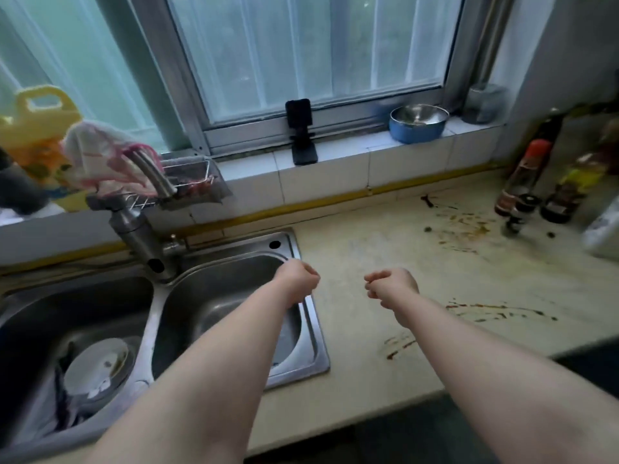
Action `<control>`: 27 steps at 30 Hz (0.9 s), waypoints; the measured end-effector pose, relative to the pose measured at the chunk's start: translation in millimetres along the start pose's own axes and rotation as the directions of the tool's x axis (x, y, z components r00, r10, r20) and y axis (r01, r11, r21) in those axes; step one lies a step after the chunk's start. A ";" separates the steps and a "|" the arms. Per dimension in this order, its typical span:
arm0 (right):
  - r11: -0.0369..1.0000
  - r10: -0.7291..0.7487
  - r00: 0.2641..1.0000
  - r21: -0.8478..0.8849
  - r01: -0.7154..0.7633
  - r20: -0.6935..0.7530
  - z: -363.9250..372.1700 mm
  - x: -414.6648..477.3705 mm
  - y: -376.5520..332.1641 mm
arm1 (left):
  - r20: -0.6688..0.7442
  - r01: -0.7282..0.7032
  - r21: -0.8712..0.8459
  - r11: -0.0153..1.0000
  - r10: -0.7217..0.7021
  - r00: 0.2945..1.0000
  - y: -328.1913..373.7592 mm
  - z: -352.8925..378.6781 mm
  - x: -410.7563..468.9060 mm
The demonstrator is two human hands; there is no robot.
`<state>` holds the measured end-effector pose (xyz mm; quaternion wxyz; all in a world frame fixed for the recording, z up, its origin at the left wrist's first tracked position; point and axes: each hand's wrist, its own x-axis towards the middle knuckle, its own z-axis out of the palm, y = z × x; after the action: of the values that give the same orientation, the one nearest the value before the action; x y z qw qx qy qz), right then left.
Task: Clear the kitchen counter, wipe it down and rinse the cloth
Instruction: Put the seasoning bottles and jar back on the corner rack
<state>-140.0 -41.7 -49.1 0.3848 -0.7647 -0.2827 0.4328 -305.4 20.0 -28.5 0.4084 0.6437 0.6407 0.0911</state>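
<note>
Honestly nothing here is readable. The bottles (522, 179) far right of the fingers (375, 283) have labels, and so does the yellow jug (37, 128) up left, but it's all just blurry colour, no words or numbers.

- A home kitchen, plainly lived in.
- A steel double sink (301, 329) is set into a pale counter (402, 262), a dirty plate (97, 366) lying in its left basin.
- Sauce bottles (522, 179) stand by the wall, brown spills (469, 226) beside them.
- A tiled sill (351, 155) under the window (311, 45) holds a steel bowl (418, 123).
- A cloth (100, 155) hangs over the tap (147, 236).
</note>
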 end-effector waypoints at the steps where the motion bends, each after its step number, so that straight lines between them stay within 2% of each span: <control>1: 1.000 0.004 1.000 -0.014 -0.005 -0.020 -14.5 3.2 5.3 | 0.010 -0.017 0.032 0.999 0.017 1.000 12.3 13.7 0.2; 9: 0.976 0.032 0.981 -0.207 -0.072 -0.192 -100.1 34.2 46.9 | 0.057 -0.150 0.194 0.969 0.142 0.988 73.4 92.1 8.6; 16: 0.970 0.084 0.961 -0.199 -0.139 -0.265 -118.2 70.5 48.1 | 0.121 -0.194 0.305 0.932 0.164 0.979 97.0 102.4 43.3; 27: 0.960 0.052 0.963 -0.253 -0.121 -0.264 -131.8 120.1 35.3 | 0.110 -0.159 0.217 0.963 0.138 0.984 130.4 114.9 121.7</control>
<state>35.3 -14.3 -88.5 0.2920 -0.8704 -0.2528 0.3055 -114.2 102.6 -68.8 0.3545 0.7357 0.5769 0.0179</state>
